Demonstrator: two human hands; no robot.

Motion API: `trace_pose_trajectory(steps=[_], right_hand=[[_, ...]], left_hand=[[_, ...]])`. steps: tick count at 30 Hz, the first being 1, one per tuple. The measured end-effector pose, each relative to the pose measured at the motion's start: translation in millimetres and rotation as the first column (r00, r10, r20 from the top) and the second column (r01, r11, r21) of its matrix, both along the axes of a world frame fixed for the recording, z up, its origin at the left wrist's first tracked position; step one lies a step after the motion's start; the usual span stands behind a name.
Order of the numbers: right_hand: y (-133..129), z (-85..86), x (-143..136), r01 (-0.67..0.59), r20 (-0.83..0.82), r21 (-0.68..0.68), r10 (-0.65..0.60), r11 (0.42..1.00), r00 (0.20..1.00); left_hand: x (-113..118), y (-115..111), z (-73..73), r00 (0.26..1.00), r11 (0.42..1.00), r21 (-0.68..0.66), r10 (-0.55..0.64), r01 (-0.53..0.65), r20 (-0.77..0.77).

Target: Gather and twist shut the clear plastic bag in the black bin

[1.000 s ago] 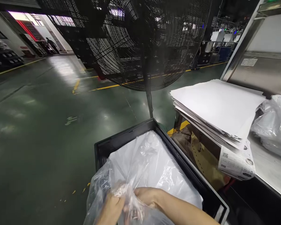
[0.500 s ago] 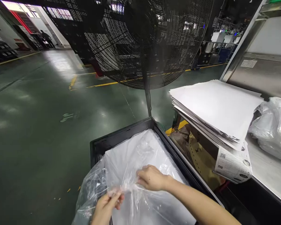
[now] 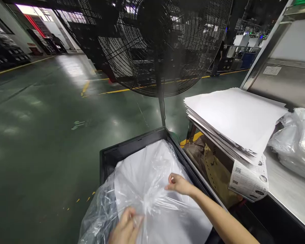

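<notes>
Left hand [image 3: 125,228] low at the frame edge, fingers pinching a gathered twist of the bag [image 3: 142,189]. Right hand [image 3: 179,184] has slid forward since a moment ago, arm stretched out, fingers nipping the film and drawing it taut. The bag lies in the black crate [image 3: 132,149]; beyond, paper stack [image 3: 234,118] on the counter [image 3: 289,183], then the fan [image 3: 157,44].
</notes>
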State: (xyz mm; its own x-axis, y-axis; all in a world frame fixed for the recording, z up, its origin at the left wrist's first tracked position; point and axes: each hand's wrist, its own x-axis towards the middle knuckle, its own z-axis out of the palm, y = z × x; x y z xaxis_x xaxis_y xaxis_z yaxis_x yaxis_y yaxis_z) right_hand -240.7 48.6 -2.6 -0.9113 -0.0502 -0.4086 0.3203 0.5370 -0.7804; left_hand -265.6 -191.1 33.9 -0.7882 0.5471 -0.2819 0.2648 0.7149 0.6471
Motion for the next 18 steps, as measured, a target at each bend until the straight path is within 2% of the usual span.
trace_pose_trajectory(steps=[1,2,3,5,6,8,10,12,14,16,18], right_hand=[[1,11.0,-5,0.03,-0.012,-0.045,-0.031,0.999,0.999],[2,22.4,-8,0.055,-0.024,-0.087,-0.057,0.995,0.998],[1,34.1,-11,0.075,-0.036,-0.126,-0.08,0.989,0.996],[-3,57.2,-14,0.106,-0.067,-0.184,-0.12,0.977,0.991],[-8,68.2,-14,0.114,-0.087,-0.205,-0.134,0.972,0.987],[-22,87.8,-14,0.094,-0.14,-0.233,-0.129,0.968,0.982],[-37,101.3,-16,0.018,-0.197,-0.254,-0.07,0.967,0.978],[-47,105.1,-21,-0.023,-0.245,-0.253,-0.041,0.967,0.969],[-49,97.8,-28,-0.009,-0.28,-0.226,-0.057,0.974,0.958],[-47,83.3,-31,-0.012,-0.294,-0.203,-0.049,0.979,0.955],[-47,69.0,-27,-0.021,-0.28,-0.197,-0.036,0.98,0.959]], left_hand=[[-8,4,10.0,0.996,0.993,0.095,0.066,-0.071,0.06],[-16,9,18.2,0.975,0.979,0.17,0.077,-0.113,0.208],[-23,16,24.1,0.928,0.967,0.206,0.065,-0.149,0.367],[-34,29,28.2,0.84,0.958,0.232,0.015,-0.166,0.542],[-36,35,26.8,0.83,0.961,0.229,-0.001,-0.152,0.558],[-38,44,20.0,0.871,0.967,0.232,-0.026,-0.102,0.491],[-37,46,13.8,0.913,0.968,0.247,-0.062,-0.044,0.402],[-37,45,13.7,0.931,0.956,0.292,-0.125,0.021,0.343],[-39,42,20.8,0.915,0.936,0.344,-0.198,0.071,0.351],[-42,39,30.8,0.868,0.933,0.351,-0.241,0.083,0.434],[-44,34,37.7,0.793,0.951,0.309,-0.203,0.019,0.574]])
